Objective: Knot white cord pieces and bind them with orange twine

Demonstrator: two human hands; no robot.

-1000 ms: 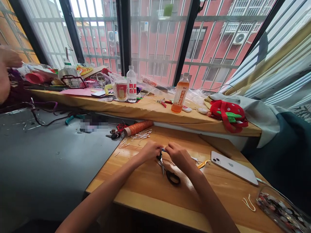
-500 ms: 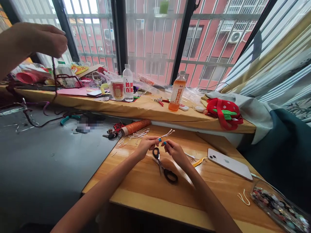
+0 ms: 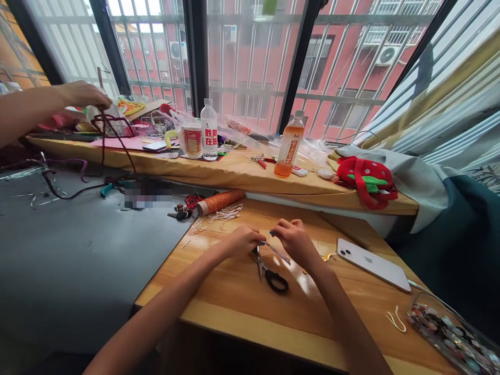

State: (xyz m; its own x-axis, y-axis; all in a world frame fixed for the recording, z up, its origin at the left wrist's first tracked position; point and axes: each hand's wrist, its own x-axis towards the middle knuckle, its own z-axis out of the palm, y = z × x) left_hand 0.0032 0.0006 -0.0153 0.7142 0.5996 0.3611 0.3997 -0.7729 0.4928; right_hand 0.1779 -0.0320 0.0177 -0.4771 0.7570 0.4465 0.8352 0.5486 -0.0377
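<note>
My left hand (image 3: pixel 244 241) is closed, pinching a bundle of white cords (image 3: pixel 278 253) whose loose ends point right and down. Close beside it, my right hand (image 3: pixel 294 238) has its fingertips pressed together on what looks like a thin thread (image 3: pixel 269 237) leading toward the cords. That thread is too fine to make out fully. Beneath my hands a pair of black-handled scissors (image 3: pixel 277 282) lies on the wooden table (image 3: pixel 234 307), one handle loop partly covered by my left hand. A yellow strip (image 3: pixel 328 257) is half hidden behind my right wrist.
A spool of orange thread (image 3: pixel 222 202) and white cord scraps (image 3: pixel 230 212) lie at the table's back left. Rightward are a phone (image 3: pixel 373 264) on a cable and a box of beads (image 3: pixel 449 333). Another person's hand (image 3: pixel 84 95) holds dark red cord (image 3: pixel 103 140). Bottles (image 3: pixel 289 146) stand on the ledge.
The white cords swung from pointing up and right to pointing down and right. My right hand rose slightly and turned. The other person's hand lowered with the dark red cord.
</note>
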